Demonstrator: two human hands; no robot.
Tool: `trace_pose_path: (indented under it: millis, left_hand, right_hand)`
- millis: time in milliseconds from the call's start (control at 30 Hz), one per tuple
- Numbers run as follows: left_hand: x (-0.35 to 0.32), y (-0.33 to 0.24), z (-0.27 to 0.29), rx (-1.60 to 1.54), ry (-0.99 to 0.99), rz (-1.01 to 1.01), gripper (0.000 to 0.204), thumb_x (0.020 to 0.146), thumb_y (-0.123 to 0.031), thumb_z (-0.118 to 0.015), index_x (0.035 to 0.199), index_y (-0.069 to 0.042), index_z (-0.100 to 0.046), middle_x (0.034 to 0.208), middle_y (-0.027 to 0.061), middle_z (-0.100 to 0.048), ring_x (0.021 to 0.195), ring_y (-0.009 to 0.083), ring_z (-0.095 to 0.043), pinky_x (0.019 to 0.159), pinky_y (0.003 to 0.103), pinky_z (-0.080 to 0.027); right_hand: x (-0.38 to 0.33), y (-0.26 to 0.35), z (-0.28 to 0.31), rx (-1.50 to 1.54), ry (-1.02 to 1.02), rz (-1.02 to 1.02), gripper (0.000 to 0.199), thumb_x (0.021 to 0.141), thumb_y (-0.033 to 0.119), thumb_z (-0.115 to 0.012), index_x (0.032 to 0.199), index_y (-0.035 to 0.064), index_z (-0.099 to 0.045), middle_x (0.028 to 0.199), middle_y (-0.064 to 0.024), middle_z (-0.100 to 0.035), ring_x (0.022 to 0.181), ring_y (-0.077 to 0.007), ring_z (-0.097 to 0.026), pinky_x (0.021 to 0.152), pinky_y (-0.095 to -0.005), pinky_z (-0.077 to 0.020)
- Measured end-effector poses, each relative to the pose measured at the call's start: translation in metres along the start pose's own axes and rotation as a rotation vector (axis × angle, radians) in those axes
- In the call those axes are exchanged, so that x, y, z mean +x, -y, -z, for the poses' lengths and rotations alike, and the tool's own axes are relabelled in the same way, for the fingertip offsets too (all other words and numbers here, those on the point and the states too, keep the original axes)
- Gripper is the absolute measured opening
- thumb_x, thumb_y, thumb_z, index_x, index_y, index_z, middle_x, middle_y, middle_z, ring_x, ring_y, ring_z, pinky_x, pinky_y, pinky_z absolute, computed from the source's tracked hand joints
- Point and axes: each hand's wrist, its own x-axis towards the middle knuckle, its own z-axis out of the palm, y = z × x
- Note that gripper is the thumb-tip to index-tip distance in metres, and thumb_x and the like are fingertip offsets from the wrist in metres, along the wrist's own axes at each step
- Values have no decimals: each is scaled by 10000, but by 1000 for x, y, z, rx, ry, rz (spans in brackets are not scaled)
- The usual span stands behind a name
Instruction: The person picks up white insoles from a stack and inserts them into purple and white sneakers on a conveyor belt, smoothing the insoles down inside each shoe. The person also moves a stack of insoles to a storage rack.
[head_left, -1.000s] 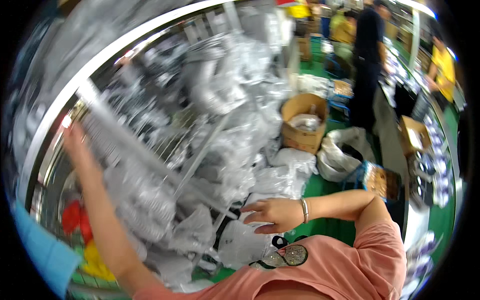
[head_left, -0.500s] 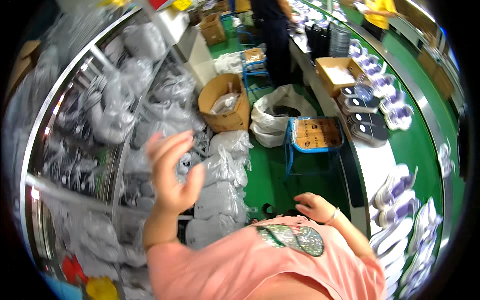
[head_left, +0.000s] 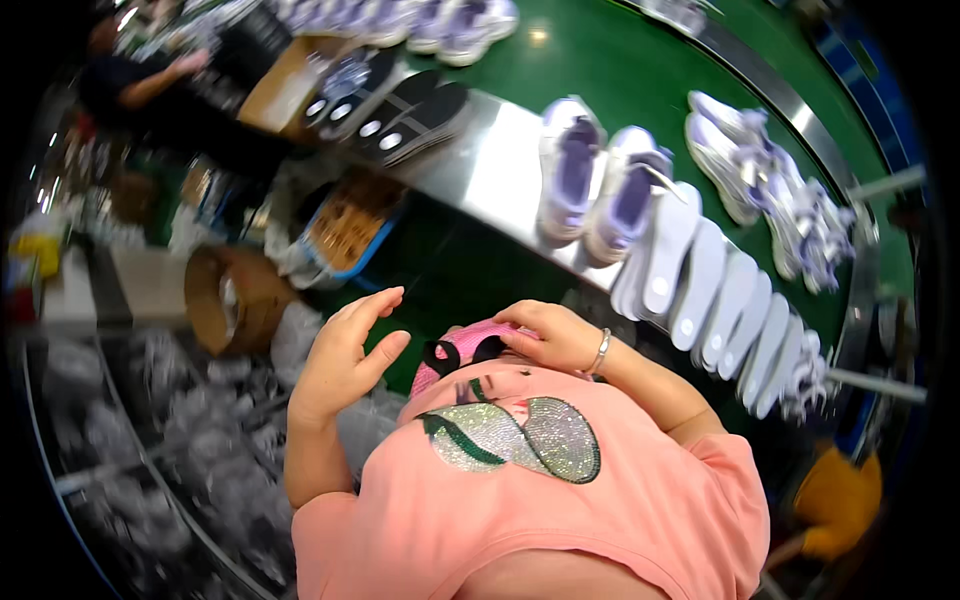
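My left hand [head_left: 348,352] is raised over the left side of my body, its fingers and thumb spread with nothing between them. In front of my waist is my right hand [head_left: 556,338], a bracelet on its wrist. Its fingers are loosely extended over a pink item with black straps [head_left: 455,350], and I see nothing gripped in them. Beyond both hands, a pair of white and lilac sneakers [head_left: 610,195] stands on the metal bench edge [head_left: 490,165]. Beside the pair, several pale insoles [head_left: 705,280] lie in an overlapping row.
More sneakers [head_left: 760,185] lie on the green belt [head_left: 590,50]. Dark insoles [head_left: 420,115] and a cardboard box [head_left: 285,85] are farther left on the bench. Below stand a blue-framed stool [head_left: 350,225] and a round carton [head_left: 240,300]. Bagged items [head_left: 190,430] fill the left rack. A co-worker [head_left: 150,110] stands far left.
My view has swung right, from the rack and aisle toward the bench with sneakers and insoles. My right hand has come inward to the pink item; my left hand stays raised and open.
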Motion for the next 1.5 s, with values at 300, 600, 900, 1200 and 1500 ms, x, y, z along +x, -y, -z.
trace_pose_path:
  millis: [300,600,900,1200,1500]
  left_hand:
    - [173,30,-92,-427,136,-58,254,812,-127,-531,1015,25,-529,865,120,-600,792,157,-571,717,251,-440]
    - [280,-22,-168,442,313,-505,822,750,-447,-548,1299,8,-137,727,173,-580,583,309,-579,502,397,-459]
    - [311,27,-129,-109,367,-719,324,731,-199,-620,964,-16,-489,670,101,-541,554,266,-535,517,347,-432]
    - [362,37,-141,-190,299,-738,531,686,-275,-650,1084,2,-434,1045,178,-491,1010,323,-436,832,408,-325]
    - [346,34,-175,-197,25,-572,565,636,-227,-676,1087,19,-441,1062,198,-474,1001,351,-437,871,409,-330]
  right_hand:
    - [-62,-26,51,-90,-832,-574,216,804,144,-509,958,-4,-541,901,-162,-572,821,-287,-557,707,-337,-437]
    - [-44,-117,75,-852,-1005,-1182,346,685,290,-629,923,58,-535,1031,-141,-499,938,-295,-477,760,-419,-410]
    - [-38,-125,92,-702,-1060,-1421,363,635,342,-669,878,103,-543,903,-85,-544,868,-271,-520,725,-418,-383]
    - [-44,-67,110,-288,-1796,-931,187,703,152,-634,824,23,-572,920,-85,-498,799,-178,-474,680,-256,-387]
    - [3,-105,74,114,-1574,-797,246,697,153,-631,872,39,-500,856,-37,-460,799,-123,-434,714,-250,-377]
